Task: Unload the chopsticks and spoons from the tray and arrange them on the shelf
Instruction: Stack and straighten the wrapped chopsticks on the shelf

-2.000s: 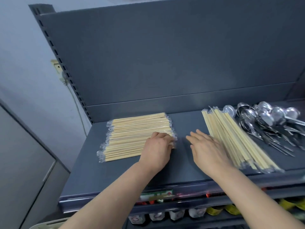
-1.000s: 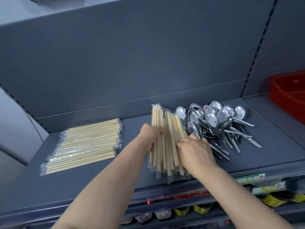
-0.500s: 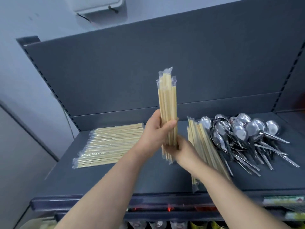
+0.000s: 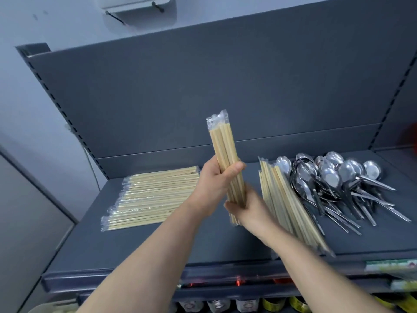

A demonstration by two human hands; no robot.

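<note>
— How are the hands seen to be placed?
— The left hand [image 4: 214, 184] is closed round the middle of a wrapped bundle of chopsticks [image 4: 223, 150], with the thumb pressed across its front. The right hand [image 4: 246, 211] is curled round the bundle's lower end. The bundle is held nearly upright above the shelf [image 4: 158, 249], its top leaning slightly left.
— What is laid on the shelf?
— A flat stack of wrapped chopsticks [image 4: 153, 197] is laid crosswise at the left. A second pile of chopsticks [image 4: 282, 199] is set lengthwise at the right, partly hidden by the right forearm. It is touched by a heap of steel spoons [image 4: 338, 177] whose bowls are turned toward the back panel [image 4: 203, 86].
— Are any containers seen?
— Jars [image 4: 216, 304] are lined up on the level beneath; their contents cannot be told.
— And the room?
— A pale wall is seen behind the dark grey unit, with a white box [image 4: 135, 5] fixed to it
</note>
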